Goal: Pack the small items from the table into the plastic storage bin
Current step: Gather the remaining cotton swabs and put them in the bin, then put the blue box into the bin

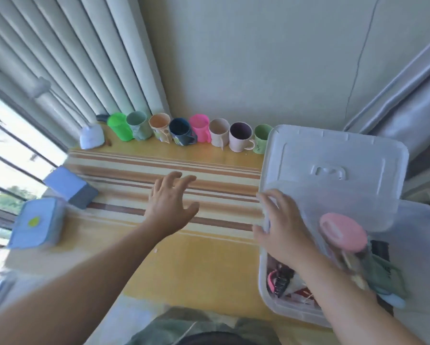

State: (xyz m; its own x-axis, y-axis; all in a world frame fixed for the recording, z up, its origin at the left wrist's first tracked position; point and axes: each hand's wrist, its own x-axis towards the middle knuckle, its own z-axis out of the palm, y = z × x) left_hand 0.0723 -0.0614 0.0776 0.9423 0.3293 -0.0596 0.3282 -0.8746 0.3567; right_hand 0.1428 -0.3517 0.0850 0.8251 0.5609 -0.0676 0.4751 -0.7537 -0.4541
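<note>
The clear plastic storage bin [281,303] sits at the table's right edge. Its translucent lid [333,170] lies tilted over the bin's far part. Inside the bin I see a pink-capped jar [343,231], a green mug [383,275], a dark hair clip [279,282] and other small items. My right hand [283,225] rests on the lid's near left edge, fingers spread on it. My left hand [171,202] hovers open over the striped cloth [209,170], holding nothing. A row of several coloured cups [181,131] stands along the wall.
At the table's left edge lie a blue box [69,186] and a light blue case [37,222]. A small white lamp base [92,136] stands in the back left corner by the curtain. Grey fabric hangs at the right.
</note>
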